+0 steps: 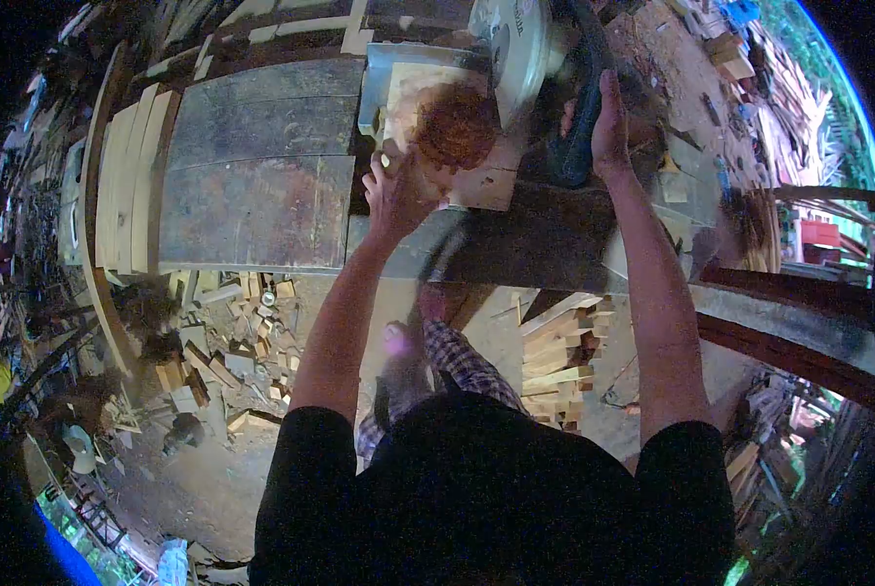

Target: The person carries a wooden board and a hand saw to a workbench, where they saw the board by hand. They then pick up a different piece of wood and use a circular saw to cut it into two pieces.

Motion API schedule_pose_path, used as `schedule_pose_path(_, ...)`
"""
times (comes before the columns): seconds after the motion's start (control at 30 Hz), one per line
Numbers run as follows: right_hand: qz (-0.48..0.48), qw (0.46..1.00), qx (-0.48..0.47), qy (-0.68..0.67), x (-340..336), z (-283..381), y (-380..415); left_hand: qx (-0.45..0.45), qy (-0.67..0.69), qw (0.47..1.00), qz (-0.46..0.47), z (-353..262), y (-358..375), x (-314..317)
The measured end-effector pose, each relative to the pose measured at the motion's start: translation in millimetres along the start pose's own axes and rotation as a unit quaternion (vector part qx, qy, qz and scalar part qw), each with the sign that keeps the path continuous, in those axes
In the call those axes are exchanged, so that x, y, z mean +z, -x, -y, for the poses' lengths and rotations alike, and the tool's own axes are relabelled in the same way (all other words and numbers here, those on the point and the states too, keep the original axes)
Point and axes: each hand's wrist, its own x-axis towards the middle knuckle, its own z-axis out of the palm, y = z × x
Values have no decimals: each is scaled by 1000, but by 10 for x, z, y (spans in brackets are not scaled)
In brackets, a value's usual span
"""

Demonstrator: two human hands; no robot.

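Note:
A dark teal power saw [574, 146] with a pale round blade guard [517, 44] stands at the upper middle of the bench. My right hand [608, 127] is wrapped round its handle. To the left, my left hand [398, 190] lies at the lower edge of a light wooden board [486, 190], its fingers partly spread. A rough, round reddish-brown piece [457, 127] rests on the board just above that hand. Behind the board runs a blue-grey metal edge [379, 78]. Whether the left fingertips press on the board or the brown piece is hard to make out.
The dark wooden bench top [252, 195] extends left, with pale planks [129, 186] at its end. Wood offcuts [261, 322] litter the floor below. Stacked wood blocks [559, 361] stand under the bench, and dark beams [789, 356] project at the right.

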Motion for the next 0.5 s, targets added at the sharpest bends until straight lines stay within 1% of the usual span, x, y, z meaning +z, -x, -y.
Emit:
schedule_pose_path(0.07,-23,996,-74,40,10,-110,-47,22,-27,999,-26,-16,-20,-12)
schedule_pose_path(0.1,-23,996,-74,40,8,-144,-64,21,-26,999,-26,-17,-30,-29)
schedule_pose_path(0.17,-3,997,-72,30,-12,-183,-55,50,-4,997,-51,-13,-16,-59)
schedule_pose_path(0.2,-3,997,-71,30,66,-29,98,50,-4,997,-51,8,-15,-24)
schedule_pose_path(0.23,33,997,-41,-59,235,301,393,34,0,999,-42,39,-9,30)
schedule_pose_path(0.27,69,987,-10,-148,341,482,525,17,3,999,-33,75,-27,71)
schedule_pose_path(0.3,70,987,-11,-147,347,479,507,17,4,999,-34,110,-27,106)
schedule_pose_path(0.4,26,990,40,-130,328,399,433,21,4,999,-35,108,-21,73)
schedule_pose_path(0.47,-3,990,76,-118,294,287,384,61,-42,996,-52,67,-9,4)
schedule_pose_path(0.5,-2,990,76,-116,269,206,341,60,-41,996,-53,89,5,24)
